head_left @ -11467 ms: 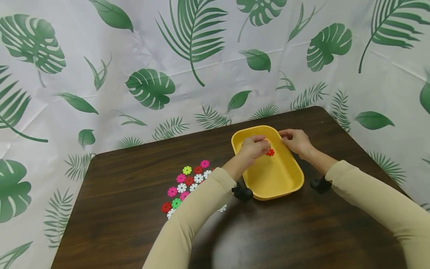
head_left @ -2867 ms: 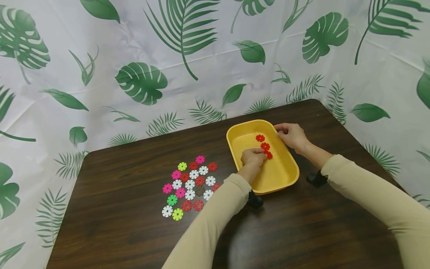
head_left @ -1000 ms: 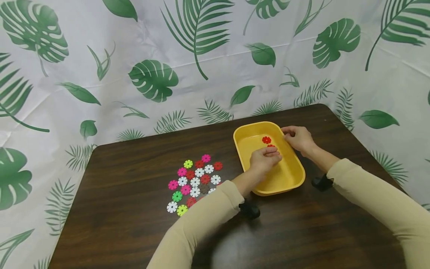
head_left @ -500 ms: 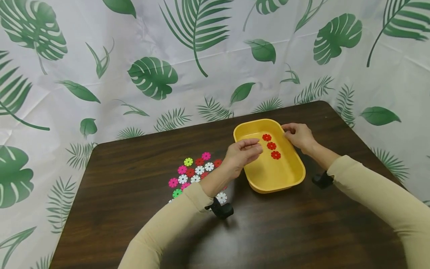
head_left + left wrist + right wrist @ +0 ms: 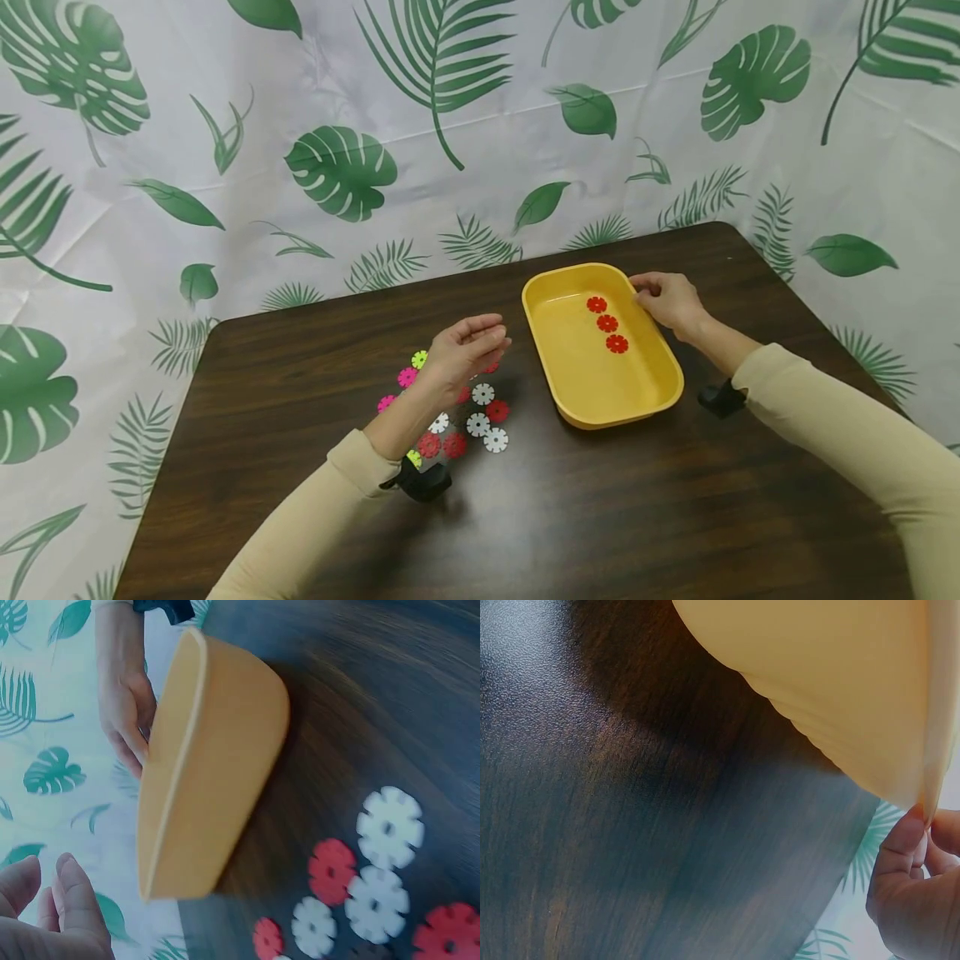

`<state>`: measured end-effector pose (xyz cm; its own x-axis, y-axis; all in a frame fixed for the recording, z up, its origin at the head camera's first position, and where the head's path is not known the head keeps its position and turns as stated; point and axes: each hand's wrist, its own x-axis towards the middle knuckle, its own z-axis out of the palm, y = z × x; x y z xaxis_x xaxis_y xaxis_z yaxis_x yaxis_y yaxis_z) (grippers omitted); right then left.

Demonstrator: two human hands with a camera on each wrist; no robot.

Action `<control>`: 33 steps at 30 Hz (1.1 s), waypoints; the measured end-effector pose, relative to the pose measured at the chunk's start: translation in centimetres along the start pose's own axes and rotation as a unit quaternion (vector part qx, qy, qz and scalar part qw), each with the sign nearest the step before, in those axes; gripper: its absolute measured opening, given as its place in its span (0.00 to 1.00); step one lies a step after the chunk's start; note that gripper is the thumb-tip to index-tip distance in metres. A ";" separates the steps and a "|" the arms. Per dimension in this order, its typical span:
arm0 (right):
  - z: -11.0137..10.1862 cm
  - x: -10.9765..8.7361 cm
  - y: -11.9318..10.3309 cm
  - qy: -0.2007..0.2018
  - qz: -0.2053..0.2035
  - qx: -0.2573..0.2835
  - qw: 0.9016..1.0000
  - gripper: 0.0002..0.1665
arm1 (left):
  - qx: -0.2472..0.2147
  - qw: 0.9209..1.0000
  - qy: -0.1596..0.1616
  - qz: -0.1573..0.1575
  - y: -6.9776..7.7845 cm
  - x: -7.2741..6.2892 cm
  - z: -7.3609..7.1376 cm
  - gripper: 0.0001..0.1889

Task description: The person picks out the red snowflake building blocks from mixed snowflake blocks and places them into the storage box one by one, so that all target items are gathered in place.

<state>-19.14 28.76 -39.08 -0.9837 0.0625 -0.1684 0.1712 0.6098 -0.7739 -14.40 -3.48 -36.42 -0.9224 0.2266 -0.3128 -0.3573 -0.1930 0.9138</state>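
My left hand hovers over the spread of notched plastic discs, its fingers loosely bent and holding nothing. Beneath it lie white discs, red discs and a few pink and yellow ones; the hand and forearm cover part of them. At the far right corner of the yellow tray, my right hand pinches the rim between thumb and fingers, as the right wrist view also shows. Inside the tray 3 red discs lie in a slanting row near its right wall.
The dark wooden table carries everything. A white cloth with green leaves hangs behind and to the right of it. A black wrist camera sits under the left wrist, another black camera under the right.
Over the last seconds the left hand let go of a red disc at the near end of the tray's row, then moved left out of the tray. The right hand stays at the rim.
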 end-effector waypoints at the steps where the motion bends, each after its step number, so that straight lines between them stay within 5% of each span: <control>1: 0.0 0.0 0.0 0.000 0.000 -0.001 1.000 0.25 | 0.001 1.000 0.002 -0.003 -0.1 -0.1 -0.4 0.18; 19: 0.0 0.0 0.2 0.004 -0.006 -0.007 1.000 0.24 | 0.013 0.999 0.050 -0.010 -0.3 -0.9 -6.2 0.20; 33: 0.0 0.0 0.0 0.004 -0.006 -0.011 1.000 0.24 | 0.011 0.997 0.078 -0.015 -1.1 -1.3 -8.0 0.19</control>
<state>-19.14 28.81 -39.09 -0.9859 0.0614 -0.1554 0.1592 0.6277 -0.7620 -13.99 -11.23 -39.09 -0.9237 0.0812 -0.3744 -0.3829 -0.1666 0.9086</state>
